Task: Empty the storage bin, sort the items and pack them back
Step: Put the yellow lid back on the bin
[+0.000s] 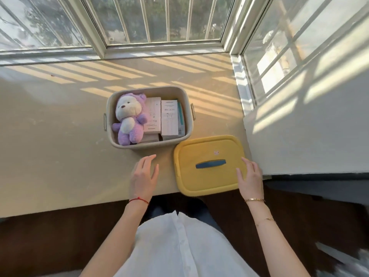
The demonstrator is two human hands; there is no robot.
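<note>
A beige storage bin (186, 108) stands open on the window ledge. Inside lie a purple and white plush bear (129, 119) on the left and several white boxes (169, 116) on the right. The bin's yellow lid (201, 180) with a blue handle (210, 163) lies flat in front of the bin, to its right, overhanging the ledge's front edge. My left hand (144, 177) hovers over the ledge just in front of the bin, fingers straight, holding nothing. My right hand (250, 177) rests with straight fingers on the lid's right edge.
The beige ledge (60, 136) runs wide to the left of the bin. Barred windows (159, 19) close off the back and right. A grey wall block (309, 136) stands just right of the lid. Dark floor lies below the ledge's front edge.
</note>
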